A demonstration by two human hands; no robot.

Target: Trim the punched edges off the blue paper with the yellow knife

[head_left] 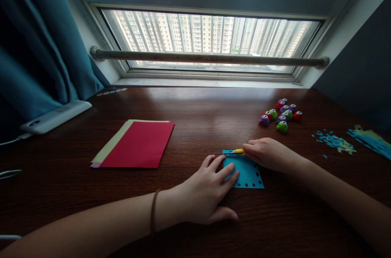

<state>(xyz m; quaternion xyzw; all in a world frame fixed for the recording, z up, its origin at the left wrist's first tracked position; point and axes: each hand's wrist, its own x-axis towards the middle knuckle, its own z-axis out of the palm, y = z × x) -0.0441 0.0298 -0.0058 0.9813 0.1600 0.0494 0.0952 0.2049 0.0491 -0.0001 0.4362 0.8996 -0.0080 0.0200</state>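
Note:
A small sheet of blue paper (pixel 244 174) lies on the table, with a row of little flower-shaped holes along its near and right edges. My left hand (pixel 210 193) rests flat across the sheet's left part, fingers spread and holding nothing. Pinched in my right hand (pixel 265 154) is a thin craft knife (pixel 238 151) with a yellow handle. Its narrow metal tip points left and touches the paper's far edge, close to my left fingertips. My left fingers cover part of the sheet, and my right hand hides the rest of the handle.
Red paper (pixel 139 144) tops a stack of coloured sheets at left. A white power bank-like device (pixel 58 116) with a cable lies beyond. Several coloured figures with eyes (pixel 282 115), small blue and green scraps (pixel 334 141) and paper strips (pixel 371 141) lie at right.

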